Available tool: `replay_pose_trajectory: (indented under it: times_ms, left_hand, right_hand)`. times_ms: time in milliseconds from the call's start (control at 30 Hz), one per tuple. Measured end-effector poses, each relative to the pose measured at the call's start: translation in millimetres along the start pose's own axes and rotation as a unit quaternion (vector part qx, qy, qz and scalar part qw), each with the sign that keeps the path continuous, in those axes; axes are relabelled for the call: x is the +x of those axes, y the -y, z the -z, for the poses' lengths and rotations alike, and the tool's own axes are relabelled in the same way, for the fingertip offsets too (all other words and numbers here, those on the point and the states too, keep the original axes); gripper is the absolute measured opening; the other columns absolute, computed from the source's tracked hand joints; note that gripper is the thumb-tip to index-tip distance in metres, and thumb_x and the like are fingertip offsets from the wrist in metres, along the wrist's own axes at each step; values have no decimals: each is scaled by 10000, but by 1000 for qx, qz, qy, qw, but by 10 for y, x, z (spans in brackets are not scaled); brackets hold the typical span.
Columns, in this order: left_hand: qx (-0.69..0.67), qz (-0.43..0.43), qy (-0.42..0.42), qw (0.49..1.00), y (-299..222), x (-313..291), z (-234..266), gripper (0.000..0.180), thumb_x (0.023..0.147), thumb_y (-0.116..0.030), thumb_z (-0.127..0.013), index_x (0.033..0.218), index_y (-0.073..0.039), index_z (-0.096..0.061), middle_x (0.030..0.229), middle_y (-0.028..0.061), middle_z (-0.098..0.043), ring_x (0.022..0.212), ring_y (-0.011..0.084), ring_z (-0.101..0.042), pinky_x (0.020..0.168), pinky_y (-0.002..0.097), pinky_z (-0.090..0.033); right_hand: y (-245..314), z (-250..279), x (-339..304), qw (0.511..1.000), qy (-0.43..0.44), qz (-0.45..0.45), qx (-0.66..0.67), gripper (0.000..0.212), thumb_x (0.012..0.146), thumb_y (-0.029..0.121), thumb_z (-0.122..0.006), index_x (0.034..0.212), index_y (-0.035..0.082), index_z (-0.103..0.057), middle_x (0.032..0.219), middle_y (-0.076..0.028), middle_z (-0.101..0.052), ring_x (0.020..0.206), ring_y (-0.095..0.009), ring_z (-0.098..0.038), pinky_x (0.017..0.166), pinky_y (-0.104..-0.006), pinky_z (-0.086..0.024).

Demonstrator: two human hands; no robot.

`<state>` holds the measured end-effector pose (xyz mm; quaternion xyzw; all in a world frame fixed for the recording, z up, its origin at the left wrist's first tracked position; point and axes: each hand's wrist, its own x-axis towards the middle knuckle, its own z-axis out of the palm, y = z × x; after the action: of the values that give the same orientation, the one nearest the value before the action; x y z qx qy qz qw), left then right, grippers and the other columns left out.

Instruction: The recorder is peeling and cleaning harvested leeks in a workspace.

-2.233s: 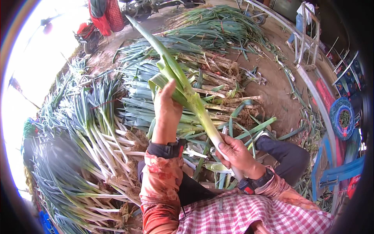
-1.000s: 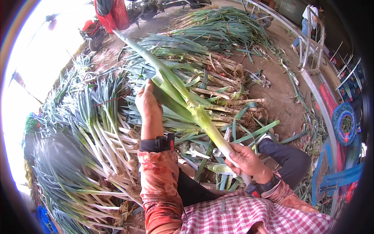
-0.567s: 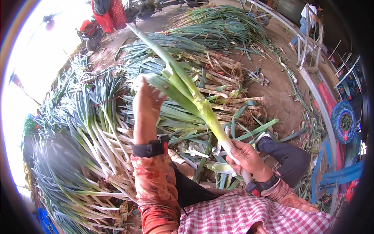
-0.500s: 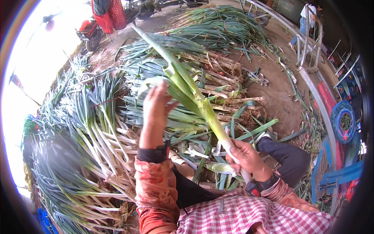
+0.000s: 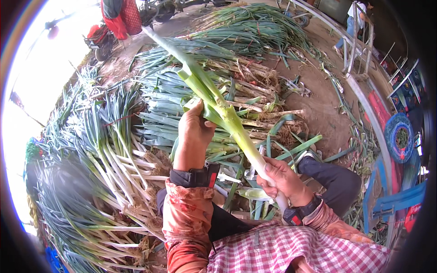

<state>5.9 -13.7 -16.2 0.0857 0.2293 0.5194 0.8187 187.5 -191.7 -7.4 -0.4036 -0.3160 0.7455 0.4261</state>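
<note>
A large green onion (image 5: 241, 132) slants up and to the left across the middle, white at its lower end and green at the top. My right hand (image 5: 287, 179) is wrapped round its white shank. Higher up, my left hand (image 5: 195, 132) is closed on a green outer leaf beside the stalk, with the thumb toward the stalk. Behind and below the hands lie loose leaves and peeled pale skins (image 5: 232, 175). Part of the leaf is hidden by my left fingers.
Heaps of green onions (image 5: 123, 177) with roots spread on the left; tied bundles (image 5: 255, 32) lie farther back. A metal rail (image 5: 364, 100) curves along the right, near a blue metal frame (image 5: 400, 202). Another person (image 5: 353, 22) stands at the far right.
My left hand has moved right and down, and its fingers have closed on the outer leaf. The green onion has shifted slightly left, still in my right hand.
</note>
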Motion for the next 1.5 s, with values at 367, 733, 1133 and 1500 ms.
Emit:
replay_pose_trajectory:
  times_ms: [367,733,1133,1500]
  left_hand:
    - [-210,-216,129,945,-862,195,443,89,865,-42,-409,782,-19,-429,663,52,-470,554,137,-459,520,218,-455]
    - [286,-173,43,941,135,114,-38,291,788,-215,-622,944,2,-506,792,94,-582,662,207,-592,605,305,-495]
    - [159,-95,-81,979,-341,150,110,729,844,-546,-414,1356,-77,-197,1317,191,-355,1161,283,-393,993,473,-250]
    - [334,-118,-18,935,578,-8,-81,289,886,-268,-497,1030,-22,-451,793,91,-554,565,172,-567,502,261,-485]
  right_hand:
    - [-29,147,-251,999,1,25,-25,387,927,232,-411,1274,63,-375,647,-30,-491,419,-40,-384,371,-177,-341]
    - [-107,78,6,989,9,40,-140,403,931,211,-408,1297,51,-350,611,13,-462,424,-25,-377,386,-169,-334]
    - [0,125,94,996,7,18,-82,406,930,311,-388,1229,38,-396,637,-19,-486,416,-38,-390,365,-180,-349]
    - [-29,-38,447,977,-92,77,-176,347,922,273,-429,1179,41,-449,563,10,-475,408,-53,-426,370,-201,-352]
